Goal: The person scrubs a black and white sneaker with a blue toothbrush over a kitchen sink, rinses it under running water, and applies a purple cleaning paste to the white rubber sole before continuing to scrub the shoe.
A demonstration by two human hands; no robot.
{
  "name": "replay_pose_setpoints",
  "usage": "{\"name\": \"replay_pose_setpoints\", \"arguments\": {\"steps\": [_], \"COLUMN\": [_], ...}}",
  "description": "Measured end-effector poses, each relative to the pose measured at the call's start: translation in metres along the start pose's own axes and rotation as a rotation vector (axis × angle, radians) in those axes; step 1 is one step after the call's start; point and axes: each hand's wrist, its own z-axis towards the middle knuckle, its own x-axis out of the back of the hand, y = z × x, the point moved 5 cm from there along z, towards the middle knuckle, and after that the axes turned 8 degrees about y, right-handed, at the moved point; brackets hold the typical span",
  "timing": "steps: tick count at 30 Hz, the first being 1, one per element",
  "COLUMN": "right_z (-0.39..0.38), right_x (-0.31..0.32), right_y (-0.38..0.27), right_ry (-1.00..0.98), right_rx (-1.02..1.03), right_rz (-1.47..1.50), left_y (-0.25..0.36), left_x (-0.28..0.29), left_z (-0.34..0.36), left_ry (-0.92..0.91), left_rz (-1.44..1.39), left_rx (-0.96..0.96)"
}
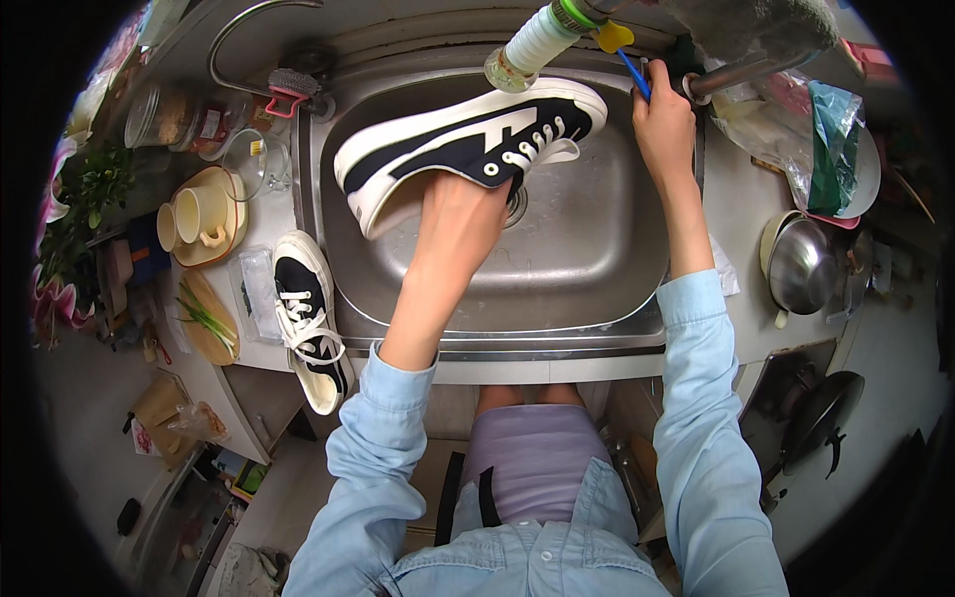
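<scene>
A black and white lace-up sneaker (468,139) is held on its side over the steel sink (587,239). My left hand (460,214) reaches into its opening, the fingers hidden inside. At the sink's far right corner, my right hand (665,124) is closed around a thin blue stick (634,76). A yellow piece (614,38) shows at the stick's upper end, close to the tap; whether the two are joined is hard to tell. The matching sneaker (306,318) rests on the counter left of the sink.
The tap with a white ribbed spout (537,47) hangs above the sneaker's toe side. Left stand a glass jar (257,162), cream cups (201,214) on a tray and a board with green onions (211,318). A metal bowl (802,265) sits right.
</scene>
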Motion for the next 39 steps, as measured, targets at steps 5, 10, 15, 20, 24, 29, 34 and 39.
{"name": "replay_pose_setpoints", "arguments": {"steps": [5, 10, 15, 20, 24, 29, 34, 39], "right_z": [0.000, 0.000, 0.005, 0.017, 0.017, 0.017, 0.016, 0.016], "right_x": [-0.001, -0.001, 0.001, 0.007, 0.005, 0.003, 0.001, 0.002], "right_y": [0.002, 0.003, 0.005, 0.007, 0.007, 0.011, 0.011, 0.012], "right_ry": [0.008, 0.023, -0.045, -0.258, -0.226, -0.244, -0.237, -0.247], "right_rx": [-0.002, 0.025, 0.022, -0.107, -0.073, -0.101, -0.091, -0.090], "right_rz": [0.001, 0.011, 0.069, 0.216, 0.266, 0.236, 0.229, 0.212], "left_y": [0.003, 0.010, 0.010, 0.024, 0.031, 0.038, 0.040, 0.040], "left_x": [-0.005, -0.010, -0.028, -0.037, -0.053, -0.074, -0.084, -0.091], "left_z": [0.019, 0.029, 0.030, 0.032, 0.020, 0.005, 0.005, 0.013], "left_ry": [0.047, 0.035, -0.109, -0.216, -0.218, -0.307, -0.294, -0.315], "left_rz": [-0.065, -0.130, -0.127, -0.160, -0.118, -0.050, -0.010, 0.122], "left_rx": [-0.055, -0.120, -0.205, -0.240, -0.321, -0.376, -0.417, -0.465]}}
